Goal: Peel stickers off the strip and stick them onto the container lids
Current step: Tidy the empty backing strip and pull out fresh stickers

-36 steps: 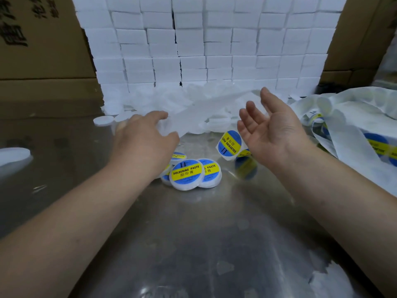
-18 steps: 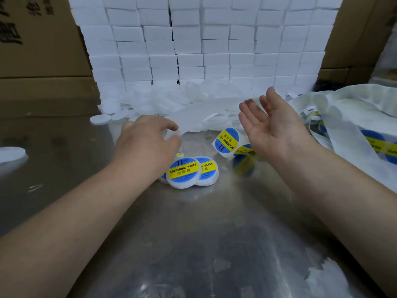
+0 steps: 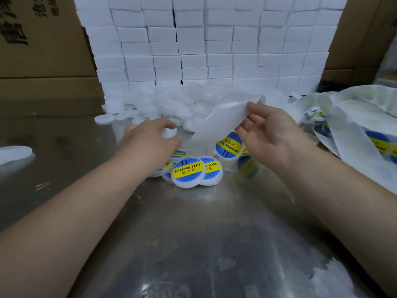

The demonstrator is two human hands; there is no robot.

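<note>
Right hand (image 3: 271, 134) pinches the translucent backing strip (image 3: 217, 123) at its upper end; strip runs diagonally down-left. Left hand (image 3: 150, 143) curls around a plain white round lid (image 3: 169, 132). Labelled lids (image 3: 188, 172) lie flat just below the strip on the shiny metal surface (image 3: 204, 233).

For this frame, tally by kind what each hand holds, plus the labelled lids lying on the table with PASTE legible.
Plain white round lid, in the left hand: 1
White paper backing strip, in the right hand: 1
Blue-and-yellow labelled white lids, PASTE legible: 2 (those beside them are too hidden to count)
Total: 4
</note>
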